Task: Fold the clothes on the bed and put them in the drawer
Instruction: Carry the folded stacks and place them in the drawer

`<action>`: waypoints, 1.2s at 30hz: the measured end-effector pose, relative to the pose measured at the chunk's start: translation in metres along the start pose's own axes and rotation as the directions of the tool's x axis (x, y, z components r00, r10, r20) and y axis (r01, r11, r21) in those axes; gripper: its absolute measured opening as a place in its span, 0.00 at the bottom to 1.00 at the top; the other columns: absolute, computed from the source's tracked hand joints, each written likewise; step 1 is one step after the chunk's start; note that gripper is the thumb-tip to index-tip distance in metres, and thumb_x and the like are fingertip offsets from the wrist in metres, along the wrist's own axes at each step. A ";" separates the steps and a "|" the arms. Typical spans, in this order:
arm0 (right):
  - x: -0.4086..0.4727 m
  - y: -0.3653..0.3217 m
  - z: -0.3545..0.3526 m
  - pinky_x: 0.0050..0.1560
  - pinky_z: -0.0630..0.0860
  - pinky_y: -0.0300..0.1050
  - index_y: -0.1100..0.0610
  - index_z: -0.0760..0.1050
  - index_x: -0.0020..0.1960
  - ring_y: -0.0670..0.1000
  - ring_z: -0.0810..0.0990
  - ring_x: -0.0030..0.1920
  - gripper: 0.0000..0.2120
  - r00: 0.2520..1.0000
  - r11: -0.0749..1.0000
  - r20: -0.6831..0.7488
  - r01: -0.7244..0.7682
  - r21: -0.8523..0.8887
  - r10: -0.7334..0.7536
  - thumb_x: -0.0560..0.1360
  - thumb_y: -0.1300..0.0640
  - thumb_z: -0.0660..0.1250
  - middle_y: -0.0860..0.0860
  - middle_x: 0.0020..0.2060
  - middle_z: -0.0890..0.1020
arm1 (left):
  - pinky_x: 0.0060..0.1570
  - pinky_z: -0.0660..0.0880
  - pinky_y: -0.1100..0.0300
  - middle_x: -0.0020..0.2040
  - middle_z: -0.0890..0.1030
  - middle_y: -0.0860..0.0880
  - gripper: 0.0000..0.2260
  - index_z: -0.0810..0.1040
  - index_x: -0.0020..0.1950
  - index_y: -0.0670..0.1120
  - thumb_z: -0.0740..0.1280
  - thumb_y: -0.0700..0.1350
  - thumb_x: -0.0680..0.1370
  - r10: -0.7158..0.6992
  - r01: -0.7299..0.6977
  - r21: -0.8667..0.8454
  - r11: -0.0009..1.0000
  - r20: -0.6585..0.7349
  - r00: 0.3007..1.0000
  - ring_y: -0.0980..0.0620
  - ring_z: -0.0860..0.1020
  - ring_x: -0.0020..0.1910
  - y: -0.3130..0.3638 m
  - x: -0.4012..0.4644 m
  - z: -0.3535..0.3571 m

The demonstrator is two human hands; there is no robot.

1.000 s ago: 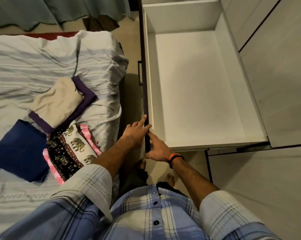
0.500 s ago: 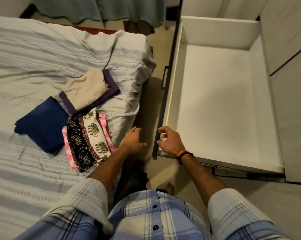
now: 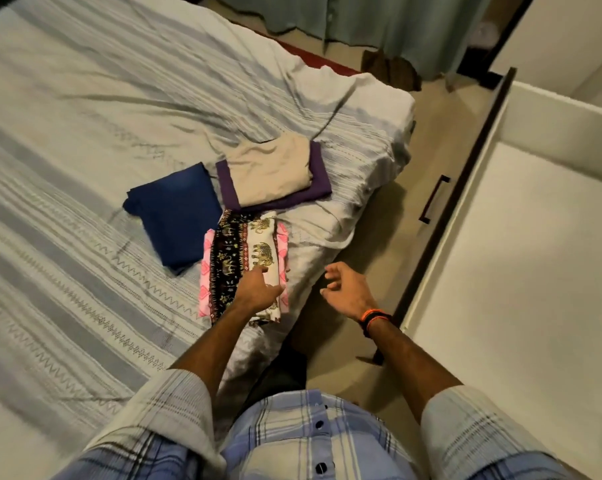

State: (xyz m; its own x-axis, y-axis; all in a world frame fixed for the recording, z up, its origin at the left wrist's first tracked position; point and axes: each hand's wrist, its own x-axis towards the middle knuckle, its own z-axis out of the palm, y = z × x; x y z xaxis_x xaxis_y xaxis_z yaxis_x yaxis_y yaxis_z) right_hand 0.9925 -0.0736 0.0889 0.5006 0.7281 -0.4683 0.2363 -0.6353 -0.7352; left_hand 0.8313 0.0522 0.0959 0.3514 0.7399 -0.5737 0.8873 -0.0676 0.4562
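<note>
Bed (image 3: 85, 168): fills the left and middle, under a grey striped cover with zigzag bands; its near right corner holds all the folded clothes.
Drawer (image 3: 521, 271): pulled open on the right, white inside, with a dark front edge and a handle (image 3: 434, 199) facing the bed; a strip of floor lies between drawer and bed.
Curtain (image 3: 362, 26): teal, hanging at the far side past the bed's corner.
Blue cloth (image 3: 178, 216): folded, flat on the cover, left of the other piles and touching the elephant pile's left edge.
Beige cloth (image 3: 272, 173): folded, lying on a purple cloth (image 3: 318, 181) whose border shows on the left and right; this pile sits just beyond the elephant pile.
Elephant cloth (image 3: 247, 251): black and white print, folded, on top of a pink cloth (image 3: 206, 282), nearest the bed's edge.
Left hand (image 3: 256, 289): on the near part of the elephant cloth, fingers straight and relaxed, gripping nothing.
Right hand (image 3: 346, 289): in the air over the floor gap, beside the bed edge, fingers loosely curled, holding nothing; an orange and black band (image 3: 374, 317) on the wrist.
</note>
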 end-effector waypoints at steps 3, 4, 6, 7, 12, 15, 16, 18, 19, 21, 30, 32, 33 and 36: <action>0.032 -0.028 0.019 0.54 0.77 0.39 0.58 0.73 0.65 0.48 0.79 0.47 0.22 0.999 0.999 0.042 0.002 -0.047 0.000 0.71 0.63 0.72 0.50 0.56 0.80 | 0.58 0.72 0.57 0.68 0.75 0.43 0.28 0.68 0.72 0.41 0.72 0.50 0.76 -0.049 0.049 -0.103 0.993 0.000 0.999 0.46 0.76 0.61 -0.014 0.026 -0.029; 0.040 -0.036 0.023 0.54 0.76 0.38 0.58 0.73 0.65 0.48 0.80 0.48 0.23 0.999 0.998 0.048 -0.006 -0.055 0.008 0.72 0.63 0.72 0.51 0.57 0.80 | 0.57 0.72 0.57 0.67 0.76 0.44 0.27 0.69 0.71 0.41 0.72 0.50 0.76 -0.072 0.073 -0.150 0.986 0.007 0.997 0.46 0.77 0.59 -0.017 0.032 -0.036; 0.056 -0.056 0.031 0.54 0.75 0.38 0.58 0.72 0.66 0.49 0.80 0.50 0.24 0.998 0.998 0.061 -0.005 -0.059 0.009 0.72 0.62 0.72 0.51 0.57 0.79 | 0.59 0.72 0.56 0.66 0.76 0.44 0.27 0.70 0.70 0.42 0.73 0.51 0.75 -0.097 0.096 -0.212 0.972 0.007 0.995 0.45 0.76 0.62 -0.023 0.048 -0.055; 0.063 -0.066 0.035 0.53 0.75 0.38 0.58 0.71 0.66 0.49 0.80 0.51 0.24 0.998 0.998 0.066 0.009 -0.066 -0.004 0.72 0.61 0.72 0.50 0.57 0.79 | 0.61 0.72 0.55 0.67 0.76 0.44 0.28 0.69 0.71 0.42 0.73 0.51 0.75 -0.100 0.099 -0.224 0.970 0.008 0.995 0.45 0.75 0.64 -0.024 0.055 -0.063; 0.107 -0.114 0.041 0.57 0.79 0.49 0.59 0.71 0.67 0.50 0.80 0.51 0.25 0.998 0.993 0.039 0.044 -0.109 -0.040 0.72 0.60 0.73 0.50 0.58 0.79 | 0.64 0.69 0.55 0.70 0.73 0.46 0.29 0.68 0.73 0.43 0.71 0.52 0.76 -0.082 0.075 -0.287 0.955 -0.013 0.997 0.46 0.73 0.67 -0.025 0.095 -0.106; 0.134 -0.128 0.038 0.58 0.78 0.50 0.58 0.72 0.66 0.51 0.81 0.51 0.25 0.999 0.992 -0.007 0.031 -0.125 -0.032 0.71 0.59 0.73 0.51 0.58 0.80 | 0.66 0.69 0.53 0.70 0.73 0.46 0.29 0.68 0.72 0.43 0.71 0.53 0.76 -0.076 0.068 -0.311 0.948 -0.016 0.997 0.46 0.72 0.68 -0.020 0.121 -0.126; 0.145 -0.134 0.036 0.58 0.78 0.49 0.58 0.72 0.66 0.50 0.81 0.51 0.25 0.999 0.991 -0.018 0.025 -0.131 -0.028 0.71 0.59 0.73 0.51 0.58 0.80 | 0.66 0.69 0.53 0.70 0.73 0.45 0.28 0.68 0.72 0.43 0.71 0.53 0.76 -0.077 0.070 -0.329 0.942 -0.010 0.997 0.46 0.72 0.67 -0.018 0.131 -0.133; 0.164 -0.143 0.032 0.55 0.77 0.45 0.58 0.72 0.66 0.50 0.81 0.49 0.24 0.999 0.989 -0.033 0.016 -0.147 -0.021 0.72 0.58 0.73 0.51 0.57 0.81 | 0.65 0.70 0.53 0.69 0.74 0.45 0.28 0.69 0.72 0.43 0.71 0.52 0.76 -0.085 0.076 -0.347 0.935 -0.011 0.996 0.46 0.73 0.67 -0.013 0.149 -0.143; 0.170 -0.145 0.029 0.54 0.76 0.43 0.58 0.71 0.66 0.49 0.81 0.49 0.25 0.999 0.989 -0.037 0.012 -0.150 -0.018 0.72 0.58 0.73 0.50 0.57 0.80 | 0.65 0.70 0.54 0.69 0.74 0.45 0.28 0.69 0.72 0.43 0.71 0.52 0.76 -0.086 0.077 -0.352 0.933 -0.012 0.996 0.46 0.73 0.66 -0.011 0.155 -0.147; 0.189 -0.150 0.025 0.55 0.76 0.43 0.58 0.71 0.67 0.49 0.81 0.50 0.25 0.999 0.990 -0.045 -0.010 -0.138 0.004 0.72 0.58 0.73 0.50 0.58 0.80 | 0.64 0.71 0.54 0.68 0.74 0.45 0.28 0.69 0.72 0.43 0.72 0.52 0.76 -0.097 0.089 -0.362 0.928 -0.004 0.995 0.47 0.74 0.66 -0.007 0.174 -0.153; 0.301 -0.150 0.006 0.52 0.74 0.46 0.60 0.71 0.65 0.54 0.79 0.53 0.27 0.992 0.970 -0.045 -0.121 -0.210 0.114 0.70 0.53 0.74 0.54 0.56 0.80 | 0.67 0.68 0.52 0.72 0.71 0.45 0.31 0.66 0.74 0.44 0.71 0.54 0.76 -0.229 0.235 -0.380 0.895 0.060 0.972 0.45 0.71 0.69 0.008 0.279 -0.157; 0.334 -0.144 0.002 0.46 0.70 0.45 0.61 0.72 0.61 0.56 0.77 0.50 0.28 0.987 0.958 -0.052 -0.163 -0.238 0.155 0.68 0.49 0.75 0.54 0.51 0.79 | 0.67 0.67 0.52 0.73 0.69 0.44 0.34 0.64 0.76 0.43 0.72 0.55 0.76 -0.287 0.298 -0.385 0.874 0.087 0.954 0.44 0.70 0.70 0.008 0.307 -0.153; 0.355 -0.138 0.001 0.45 0.70 0.46 0.61 0.72 0.60 0.57 0.77 0.50 0.29 0.982 0.954 -0.064 -0.188 -0.234 0.178 0.66 0.47 0.76 0.55 0.50 0.78 | 0.67 0.67 0.53 0.74 0.69 0.44 0.35 0.63 0.76 0.43 0.72 0.55 0.76 -0.313 0.326 -0.379 0.866 0.097 0.945 0.44 0.69 0.71 0.008 0.325 -0.151; 0.400 -0.127 -0.001 0.53 0.76 0.55 0.62 0.71 0.63 0.60 0.76 0.57 0.41 0.965 0.935 -0.098 -0.259 -0.241 0.242 0.61 0.37 0.77 0.58 0.56 0.77 | 0.65 0.68 0.53 0.72 0.71 0.44 0.35 0.63 0.75 0.41 0.72 0.54 0.75 -0.374 0.390 -0.382 0.838 0.118 0.920 0.43 0.71 0.69 0.003 0.360 -0.144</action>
State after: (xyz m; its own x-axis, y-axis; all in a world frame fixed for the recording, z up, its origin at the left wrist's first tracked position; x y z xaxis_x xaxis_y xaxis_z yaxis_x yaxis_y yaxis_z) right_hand 1.1630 0.2978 -0.0048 0.6217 0.5242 -0.5820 0.2923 -0.8446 -0.4485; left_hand 0.9177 0.4151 -0.0113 0.0262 0.6270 -0.7786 0.7667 0.4872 0.4182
